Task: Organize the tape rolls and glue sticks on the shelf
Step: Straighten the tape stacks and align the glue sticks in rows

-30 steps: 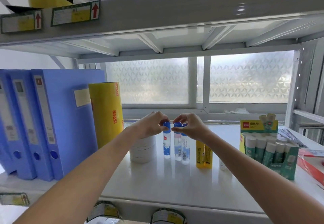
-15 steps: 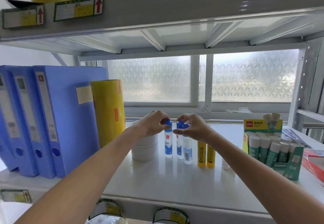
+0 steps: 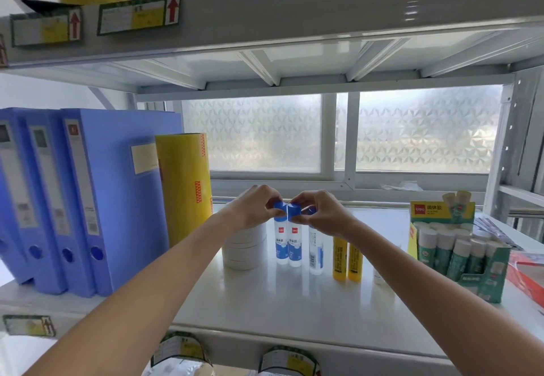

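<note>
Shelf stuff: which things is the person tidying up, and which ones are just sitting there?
Part of the job:
- blue-capped glue sticks, pinched at the caps by the left hand and right hand
- yellow glue sticks
- stack of white tape rolls
- box of green glue sticks

Just sitting there:
- blue binders
- red packet at the right edge

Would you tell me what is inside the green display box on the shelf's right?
Upright green glue sticks with white caps stand in rows in the green display box; its front wall covers their lower ends.
</note>
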`<state>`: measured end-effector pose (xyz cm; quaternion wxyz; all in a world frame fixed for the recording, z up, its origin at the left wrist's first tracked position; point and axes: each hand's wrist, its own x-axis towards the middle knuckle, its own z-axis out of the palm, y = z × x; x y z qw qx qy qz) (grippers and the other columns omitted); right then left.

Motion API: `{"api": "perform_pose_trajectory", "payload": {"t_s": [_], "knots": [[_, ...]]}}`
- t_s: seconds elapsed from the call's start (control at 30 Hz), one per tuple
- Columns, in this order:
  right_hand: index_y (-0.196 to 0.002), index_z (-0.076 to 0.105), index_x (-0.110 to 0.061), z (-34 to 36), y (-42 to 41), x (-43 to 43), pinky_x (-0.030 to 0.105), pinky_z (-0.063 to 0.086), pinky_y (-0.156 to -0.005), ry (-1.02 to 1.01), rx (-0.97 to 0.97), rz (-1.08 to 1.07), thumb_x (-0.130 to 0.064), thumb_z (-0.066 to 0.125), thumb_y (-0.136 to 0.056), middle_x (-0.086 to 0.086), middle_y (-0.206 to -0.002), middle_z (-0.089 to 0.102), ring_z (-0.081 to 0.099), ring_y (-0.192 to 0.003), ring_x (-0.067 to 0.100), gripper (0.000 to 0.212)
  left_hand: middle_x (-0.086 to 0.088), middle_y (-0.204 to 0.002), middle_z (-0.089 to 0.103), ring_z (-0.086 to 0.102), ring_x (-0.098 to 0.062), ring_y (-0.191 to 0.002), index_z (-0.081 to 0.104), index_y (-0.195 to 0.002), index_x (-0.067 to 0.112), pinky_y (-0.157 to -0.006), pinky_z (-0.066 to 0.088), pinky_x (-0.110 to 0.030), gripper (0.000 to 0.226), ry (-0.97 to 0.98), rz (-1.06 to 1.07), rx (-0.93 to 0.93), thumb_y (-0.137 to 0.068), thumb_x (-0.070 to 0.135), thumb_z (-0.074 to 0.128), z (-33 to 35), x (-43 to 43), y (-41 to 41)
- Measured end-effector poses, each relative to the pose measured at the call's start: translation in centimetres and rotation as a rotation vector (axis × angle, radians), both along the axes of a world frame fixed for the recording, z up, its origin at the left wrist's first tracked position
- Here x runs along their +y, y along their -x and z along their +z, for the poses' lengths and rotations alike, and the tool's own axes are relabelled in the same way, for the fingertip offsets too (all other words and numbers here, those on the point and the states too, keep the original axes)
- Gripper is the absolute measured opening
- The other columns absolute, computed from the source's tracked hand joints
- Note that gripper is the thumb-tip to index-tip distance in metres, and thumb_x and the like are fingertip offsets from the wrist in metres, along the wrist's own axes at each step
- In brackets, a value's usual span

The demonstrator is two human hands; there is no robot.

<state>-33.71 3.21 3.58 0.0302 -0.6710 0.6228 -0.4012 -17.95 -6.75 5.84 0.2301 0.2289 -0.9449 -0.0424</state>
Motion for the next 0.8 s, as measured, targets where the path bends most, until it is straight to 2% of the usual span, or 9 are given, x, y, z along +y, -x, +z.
{"api": "perform_pose_trajectory", "payload": {"t_s": [0.13,0.3,0.5,0.57,0.63,0.7,0.8], "knots": [[-0.111,0.066,-0.005,-0.3,-0.1,-0.2,0.02,0.053,-0.079,0.015,0.014,-0.012,-0.012,0.072,-0.082,0.007,-0.103,0.068,0.064,-0.092,0.018,0.031,-0.006,-0.093,0.069,0.063,-0.021,-0.084,0.069,-0.104,0.008,-0.085,0.055,-0.04,0.023,-0.006,0.0,0.008,-0.087,0.023,0.069,0.0,0.0,-0.1],[-0.112,0.065,-0.004,-0.1,-0.1,0.0,0.027,0.055,-0.085,0.002,0.024,-0.003,-0.012,0.072,-0.082,0.009,-0.104,0.069,0.064,-0.093,0.019,0.032,-0.006,-0.093,0.069,0.063,-0.021,-0.083,0.069,-0.103,0.008,-0.085,0.055,-0.04,0.021,-0.011,-0.002,0.003,-0.087,0.022,0.069,-0.2,0.1,0.1],[-0.132,0.053,-0.009,0.9,0.8,1.3,0.027,0.046,-0.094,-0.109,0.105,-0.033,-0.033,0.079,-0.075,0.007,-0.127,0.062,0.059,-0.114,0.019,0.067,-0.008,-0.101,0.069,0.064,-0.021,-0.089,0.063,-0.115,0.008,-0.088,0.055,-0.037,0.032,-0.064,-0.008,-0.012,-0.087,0.022,0.069,-0.2,0.2,0.2],[-0.129,0.053,-0.011,1.4,1.5,2.2,0.025,0.049,-0.088,-0.108,0.123,-0.072,-0.039,0.08,-0.072,0.006,-0.12,0.063,0.059,-0.105,0.016,0.07,-0.009,-0.111,0.067,0.063,-0.021,-0.098,0.058,-0.124,0.007,-0.089,0.054,-0.033,0.042,-0.079,-0.015,-0.002,-0.087,0.022,0.069,-0.1,0.3,0.2],[-0.116,0.059,-0.011,1.7,2.0,3.1,0.02,0.049,-0.075,-0.092,0.188,-0.138,-0.044,0.081,-0.068,0.001,-0.104,0.061,0.057,-0.092,0.012,0.062,-0.009,-0.121,0.065,0.062,-0.021,-0.108,0.053,-0.132,0.006,-0.091,0.051,-0.031,0.05,-0.085,-0.024,0.018,-0.087,0.023,0.069,0.1,0.6,0.2],[-0.103,0.061,-0.011,1.7,2.2,3.4,0.018,0.047,-0.065,-0.102,0.207,-0.185,-0.044,0.082,-0.067,-0.002,-0.091,0.06,0.058,-0.083,0.013,0.053,-0.009,-0.124,0.063,0.061,-0.02,-0.111,0.052,-0.132,0.005,-0.094,0.05,-0.03,0.051,-0.118,-0.053,0.039,-0.087,0.022,0.068,0.4,0.7,0.4],[-0.095,0.061,-0.011,1.8,2.2,3.3,0.021,0.054,-0.067,-0.118,0.155,-0.167,-0.032,0.082,-0.071,0.0,-0.081,0.064,0.064,-0.074,0.016,0.038,-0.008,-0.119,0.066,0.062,-0.018,-0.107,0.059,-0.124,0.005,-0.086,0.05,-0.02,0.041,-0.139,-0.08,0.058,-0.087,0.021,0.069,0.5,1.1,0.9]]}}
